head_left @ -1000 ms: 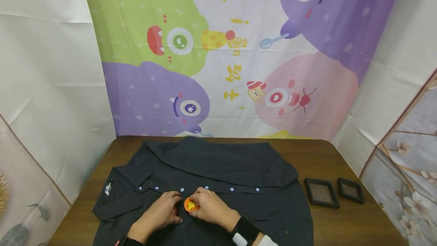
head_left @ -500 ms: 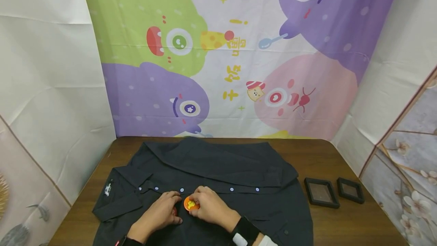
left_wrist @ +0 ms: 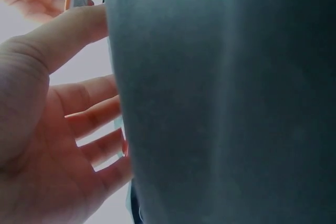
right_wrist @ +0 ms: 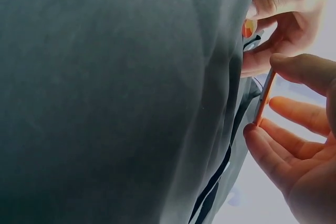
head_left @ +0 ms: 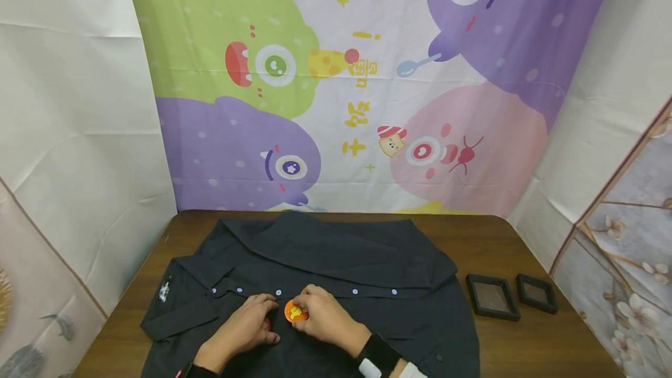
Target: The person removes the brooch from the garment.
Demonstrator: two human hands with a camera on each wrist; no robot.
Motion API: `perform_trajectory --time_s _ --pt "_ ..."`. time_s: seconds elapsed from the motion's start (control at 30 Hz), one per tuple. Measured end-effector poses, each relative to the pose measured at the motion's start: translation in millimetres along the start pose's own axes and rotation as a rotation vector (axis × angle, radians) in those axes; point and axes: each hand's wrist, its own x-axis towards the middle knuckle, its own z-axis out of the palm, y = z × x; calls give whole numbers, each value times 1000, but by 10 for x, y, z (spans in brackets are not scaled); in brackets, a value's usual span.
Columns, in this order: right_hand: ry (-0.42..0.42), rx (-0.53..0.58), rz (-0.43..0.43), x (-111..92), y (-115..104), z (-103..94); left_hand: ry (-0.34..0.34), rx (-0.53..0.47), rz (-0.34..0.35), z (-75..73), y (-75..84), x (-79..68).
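Observation:
A dark button-up shirt (head_left: 336,252) lies spread over the table, a row of pale buttons across it. At its middle my right hand (head_left: 328,318) pinches a round orange badge (head_left: 290,311) with a yellow figure on it, by its edges. In the right wrist view the badge (right_wrist: 265,98) is a thin disc held on edge, just off the cloth. To its left, my left hand (head_left: 247,324) rests on the shirt with fingers spread and fairly straight. Beside that hand's fingers a small red and orange thing (right_wrist: 249,28) sits against the cloth, mostly hidden.
Two black square frames, a larger one (head_left: 492,297) and a smaller one (head_left: 536,293), lie on the brown table (head_left: 546,343) right of the shirt. A cartoon-print cloth (head_left: 336,86) hangs behind the table's far edge. White sheets stand at both sides.
My right hand has edged slightly up and covers a shirt button that showed a second ago. The badge in it has shifted a little to the right. My left hand has stayed put.

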Motion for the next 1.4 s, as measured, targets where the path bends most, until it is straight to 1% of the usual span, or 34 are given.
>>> perform_trajectory --time_s 0.2,0.37,0.47,0.73,0.83,0.9,1.03,1.2,1.4 --pt "3 5 2 -2 20 1 4 -27 -6 -7 -1 7" --pt "26 14 -14 -4 24 -18 -11 -9 6 -1 -2 26" --pt "47 10 -18 2 27 -39 -8 -2 7 -9 -1 35" --pt "80 24 -47 43 66 -87 26 5 24 -45 -1 60" --pt "68 29 -40 47 77 -90 34 0 38 -33 -11 65" --pt "49 34 -30 41 79 -92 27 -9 43 -13 -17 62" --pt "23 47 -9 29 80 -95 23 -26 30 33 -22 55" --pt "33 28 -15 52 71 -140 50 -20 16 16 -4 64" --pt "42 18 -18 50 58 -169 46 -10 3 3 15 49"
